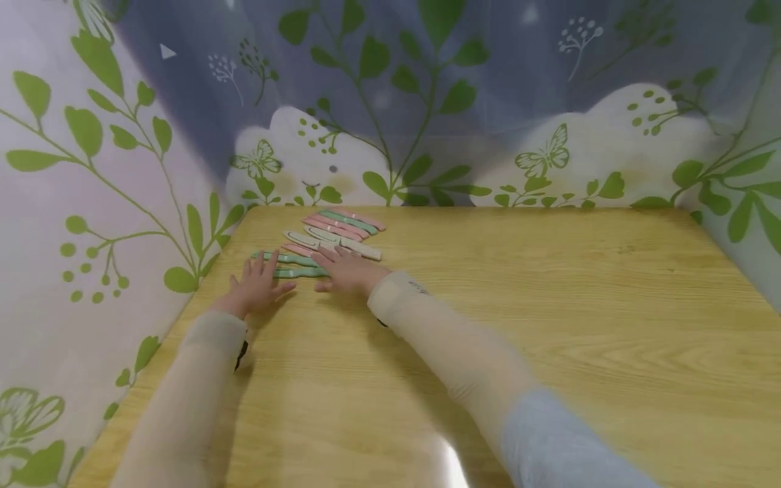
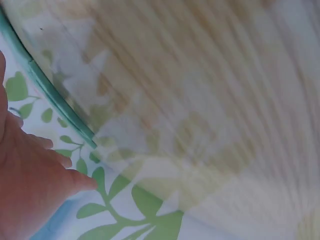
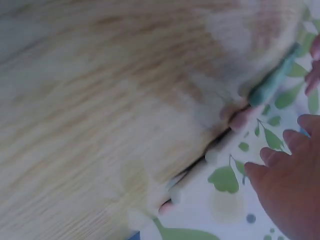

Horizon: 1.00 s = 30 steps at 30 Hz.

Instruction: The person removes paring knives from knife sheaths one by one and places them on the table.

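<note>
Slim pen-like pieces in pink, green and white lie side by side at the table's far left; their exact kind is unclear. Nearest are two green pieces [image 1: 299, 272], seen also as a green strip [image 2: 60, 105] in the left wrist view. My left hand [image 1: 253, 288] has its fingers spread at their left ends. My right hand [image 1: 355, 273] reaches over their right ends, fingers extended, covering part of the row. Beyond lie white pieces [image 1: 366, 251] with looped outlines, then pink pieces [image 1: 335, 227] and another green piece [image 1: 349, 222]. Whether the fingertips press on any piece is hard to tell.
The wood-grain table [image 1: 549, 305] stretches to the right and toward me. A leaf-patterned wall [image 1: 427, 156] rises along its back edge, and a similar wall [image 1: 91, 203] borders the left edge. Light glares on the tabletop near the front.
</note>
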Each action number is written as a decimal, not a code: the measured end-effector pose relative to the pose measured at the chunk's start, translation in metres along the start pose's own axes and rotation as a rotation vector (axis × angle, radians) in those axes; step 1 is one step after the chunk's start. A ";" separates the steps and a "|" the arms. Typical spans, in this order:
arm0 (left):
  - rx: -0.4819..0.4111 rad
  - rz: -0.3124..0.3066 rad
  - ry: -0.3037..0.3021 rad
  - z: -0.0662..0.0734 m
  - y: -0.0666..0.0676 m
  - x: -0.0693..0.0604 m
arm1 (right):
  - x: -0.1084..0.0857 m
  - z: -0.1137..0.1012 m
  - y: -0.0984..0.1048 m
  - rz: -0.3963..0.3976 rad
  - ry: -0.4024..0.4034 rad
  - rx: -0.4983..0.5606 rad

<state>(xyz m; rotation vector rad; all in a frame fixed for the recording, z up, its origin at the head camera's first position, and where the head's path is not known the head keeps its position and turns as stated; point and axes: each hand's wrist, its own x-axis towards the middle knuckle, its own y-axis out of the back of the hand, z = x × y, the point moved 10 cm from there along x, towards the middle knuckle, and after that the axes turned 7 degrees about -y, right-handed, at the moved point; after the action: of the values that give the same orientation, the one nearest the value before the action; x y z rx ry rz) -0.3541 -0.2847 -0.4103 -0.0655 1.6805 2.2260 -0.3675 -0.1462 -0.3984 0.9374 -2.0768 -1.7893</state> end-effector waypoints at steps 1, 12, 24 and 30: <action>0.001 -0.002 0.000 -0.002 -0.001 -0.001 | 0.003 -0.004 -0.004 -0.005 0.003 -0.017; 0.021 -0.032 -0.020 0.002 -0.006 0.004 | 0.011 -0.025 -0.026 -0.047 0.037 -0.243; -0.006 -0.071 -0.016 0.005 -0.013 0.005 | 0.016 -0.043 -0.006 0.123 0.097 -0.280; -0.026 -0.065 -0.033 0.009 -0.013 0.007 | 0.021 -0.039 -0.007 0.114 0.042 -0.226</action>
<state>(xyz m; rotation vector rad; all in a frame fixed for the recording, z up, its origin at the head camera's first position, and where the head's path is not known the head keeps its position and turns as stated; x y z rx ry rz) -0.3551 -0.2719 -0.4210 -0.0887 1.6091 2.1896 -0.3592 -0.1904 -0.4006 0.7726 -1.8169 -1.8784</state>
